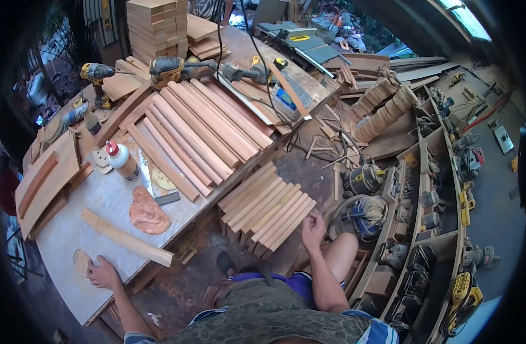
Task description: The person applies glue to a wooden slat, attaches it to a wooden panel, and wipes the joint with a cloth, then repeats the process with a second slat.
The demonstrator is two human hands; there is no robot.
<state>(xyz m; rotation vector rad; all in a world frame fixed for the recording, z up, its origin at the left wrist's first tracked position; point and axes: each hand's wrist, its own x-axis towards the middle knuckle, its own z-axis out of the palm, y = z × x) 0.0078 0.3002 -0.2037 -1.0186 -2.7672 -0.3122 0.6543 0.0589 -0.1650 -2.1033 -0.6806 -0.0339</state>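
On the pale worktable (pixel 62 281), my left hand (pixel 104 274) rests with its fingers curled at the edge of a round tan disc (pixel 82 263) that looks like a sanding disc. A slightly curved wooden strip (pixel 125 238) lies just beyond it, one end over the table edge. My right hand (pixel 313 230) is closed beside the ends of a stack of wooden strips (pixel 269 209) standing low by my knees. Whether its fingertips touch a strip is hard to see. A reddish flat piece (pixel 150 211) and a white bottle with a red cap (pixel 122 160) are farther up the table.
Long wooden pieces (pixel 200 126) lie side by side across the table. Behind them are a cordless drill (pixel 98 73), other power tools and stacked wood blocks (pixel 157 28). Cables hang above. A compartmented tool shelf (pixel 415 200) and a shop vacuum (pixel 363 178) stand at right.
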